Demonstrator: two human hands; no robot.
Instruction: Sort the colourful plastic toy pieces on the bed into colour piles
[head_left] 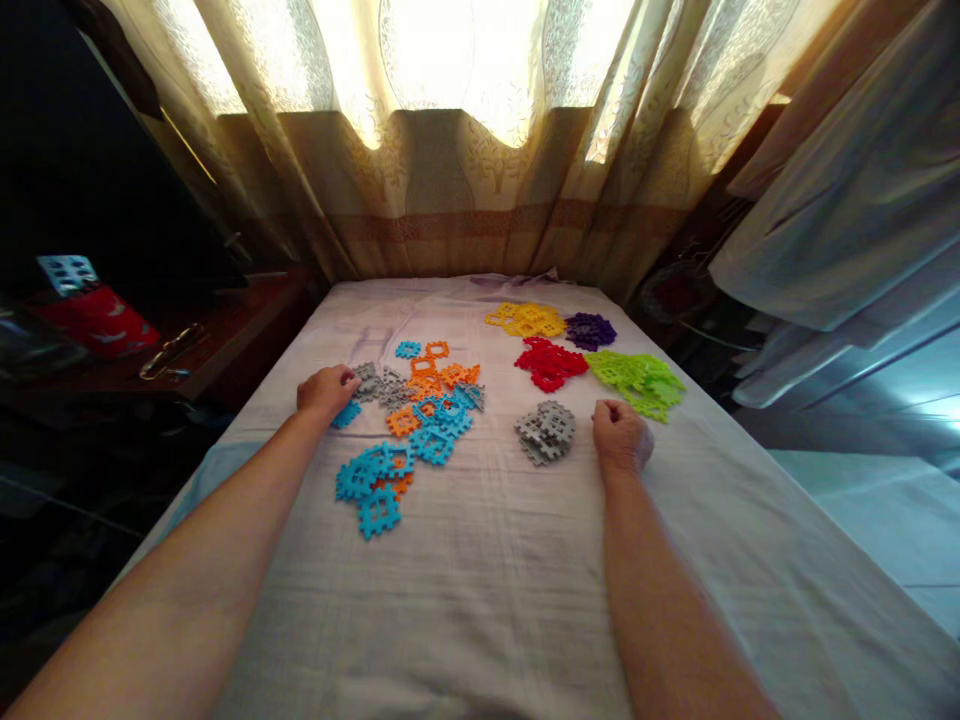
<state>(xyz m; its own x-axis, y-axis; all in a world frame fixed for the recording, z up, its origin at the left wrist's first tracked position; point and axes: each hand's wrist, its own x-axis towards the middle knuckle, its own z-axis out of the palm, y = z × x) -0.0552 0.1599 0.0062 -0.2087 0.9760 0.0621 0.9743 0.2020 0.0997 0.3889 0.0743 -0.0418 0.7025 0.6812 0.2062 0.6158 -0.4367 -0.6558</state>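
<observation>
My left hand (328, 392) is at the left side of the cloth, its thumb and fingers pinched at the edge of a grey interlocking plastic tile (367, 382). Just under that hand lies a blue tile (346, 414). To its right spreads a mixed heap of orange tiles (425, 385), blue tiles (433, 443) and more grey ones. A second blue cluster (375, 485) with some orange sits nearer to me. My right hand (622, 437) rests on the cloth in a loose fist, with nothing showing in it. Left of it is a pile of grey tiles (546, 433).
Single-colour piles lie at the right: yellow (527, 319), purple (590, 331), red (551, 363) and lime green (637, 382). A pale cloth (510, 580) covers the table. Curtains (465, 190) hang behind. A red pouch (105, 320) stands on dark furniture at left.
</observation>
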